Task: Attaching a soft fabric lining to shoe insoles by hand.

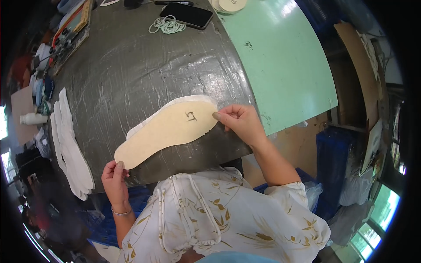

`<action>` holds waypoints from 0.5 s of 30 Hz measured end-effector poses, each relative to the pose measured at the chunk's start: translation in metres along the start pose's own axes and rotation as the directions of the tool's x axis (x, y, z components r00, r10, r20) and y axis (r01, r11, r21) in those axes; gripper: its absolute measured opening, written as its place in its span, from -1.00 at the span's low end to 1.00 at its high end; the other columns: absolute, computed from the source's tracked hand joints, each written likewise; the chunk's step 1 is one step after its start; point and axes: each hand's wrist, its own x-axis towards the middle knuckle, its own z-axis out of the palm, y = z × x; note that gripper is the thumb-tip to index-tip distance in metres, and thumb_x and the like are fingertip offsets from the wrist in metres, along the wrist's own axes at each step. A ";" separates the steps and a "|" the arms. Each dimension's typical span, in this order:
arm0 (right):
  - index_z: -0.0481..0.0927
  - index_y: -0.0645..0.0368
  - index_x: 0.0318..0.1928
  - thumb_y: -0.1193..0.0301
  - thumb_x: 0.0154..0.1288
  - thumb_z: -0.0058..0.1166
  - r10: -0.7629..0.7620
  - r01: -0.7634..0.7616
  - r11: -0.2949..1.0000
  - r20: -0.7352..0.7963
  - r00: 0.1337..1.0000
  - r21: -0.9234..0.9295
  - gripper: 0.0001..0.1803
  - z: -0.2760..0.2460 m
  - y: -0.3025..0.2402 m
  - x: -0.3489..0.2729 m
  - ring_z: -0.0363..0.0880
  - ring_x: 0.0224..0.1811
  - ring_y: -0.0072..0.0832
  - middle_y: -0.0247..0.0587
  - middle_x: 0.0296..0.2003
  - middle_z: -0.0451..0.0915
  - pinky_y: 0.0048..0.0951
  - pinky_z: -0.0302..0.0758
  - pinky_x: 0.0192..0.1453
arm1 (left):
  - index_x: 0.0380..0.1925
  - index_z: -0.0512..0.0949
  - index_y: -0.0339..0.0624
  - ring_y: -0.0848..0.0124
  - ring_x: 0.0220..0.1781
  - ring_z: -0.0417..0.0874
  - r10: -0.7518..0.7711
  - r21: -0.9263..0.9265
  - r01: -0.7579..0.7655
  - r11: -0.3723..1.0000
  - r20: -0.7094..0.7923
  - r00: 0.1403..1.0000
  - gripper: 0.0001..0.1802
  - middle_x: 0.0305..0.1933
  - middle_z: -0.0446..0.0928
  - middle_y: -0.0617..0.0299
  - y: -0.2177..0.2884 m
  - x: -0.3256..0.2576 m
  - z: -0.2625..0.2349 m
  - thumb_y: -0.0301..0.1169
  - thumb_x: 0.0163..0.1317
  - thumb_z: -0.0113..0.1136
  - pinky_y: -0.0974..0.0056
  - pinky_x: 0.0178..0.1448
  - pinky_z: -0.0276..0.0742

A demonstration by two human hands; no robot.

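A cream insole-shaped piece with a dark handwritten mark lies slanted between my two hands. My left hand pinches its narrow end near the table's front edge. At the wide end, my right hand grips the rim between thumb and fingers. Beneath the cream insole, a white insole shows along the far side, its outline slightly offset; the rest of it is hidden. Whether my fingers also hold the white layer, I cannot tell.
Several white insoles lie at the table's left edge. Toward the back of the dark covered table are a phone and pale rubber bands. A green board adjoins on the right, with round cream pieces at its far end.
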 end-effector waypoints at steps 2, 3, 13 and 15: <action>0.70 0.33 -0.28 0.31 0.26 0.34 -0.005 0.005 1.000 -0.003 1.000 -0.015 -0.72 -0.005 0.004 0.005 0.50 -0.56 -0.74 -0.39 -0.51 0.63 -0.67 0.43 -0.48 | -0.17 0.58 -0.27 0.57 -0.39 0.54 -0.036 0.037 0.034 0.999 0.056 0.998 -0.87 -0.33 0.61 0.28 0.003 0.008 0.000 -0.47 0.34 0.22 0.47 -0.32 0.42; 0.70 0.34 -0.28 0.32 0.27 0.32 -0.025 0.025 1.000 0.005 1.000 -0.002 -0.73 -0.005 0.007 0.008 0.51 -0.56 -0.73 -0.38 -0.52 0.63 -0.67 0.43 -0.48 | -0.18 0.58 -0.25 0.57 -0.40 0.54 -0.053 0.056 0.051 0.997 0.043 0.998 -0.88 -0.35 0.61 0.29 0.005 0.010 0.001 -0.47 0.34 0.21 0.47 -0.34 0.41; 0.66 0.35 -0.23 0.33 0.35 0.21 0.008 -0.006 0.999 0.051 0.999 -0.038 -0.74 -0.008 0.006 0.018 0.48 -0.54 -0.73 -0.40 -0.49 0.60 -0.65 0.45 -0.47 | -0.17 0.58 -0.25 0.55 -0.42 0.54 -0.188 0.072 0.182 0.981 0.097 0.977 -0.86 -0.36 0.60 0.28 0.016 0.031 -0.010 -0.48 0.30 0.25 0.46 -0.39 0.42; 0.66 0.35 -0.23 0.32 0.35 0.21 0.013 -0.010 0.999 0.052 0.999 -0.043 -0.73 -0.009 0.005 0.018 0.48 -0.55 -0.74 -0.40 -0.50 0.59 -0.64 0.45 -0.49 | -0.18 0.58 -0.25 0.55 -0.43 0.54 -0.203 0.091 0.195 0.977 0.095 0.975 -0.86 -0.36 0.60 0.28 0.017 0.032 -0.010 -0.48 0.29 0.26 0.46 -0.39 0.42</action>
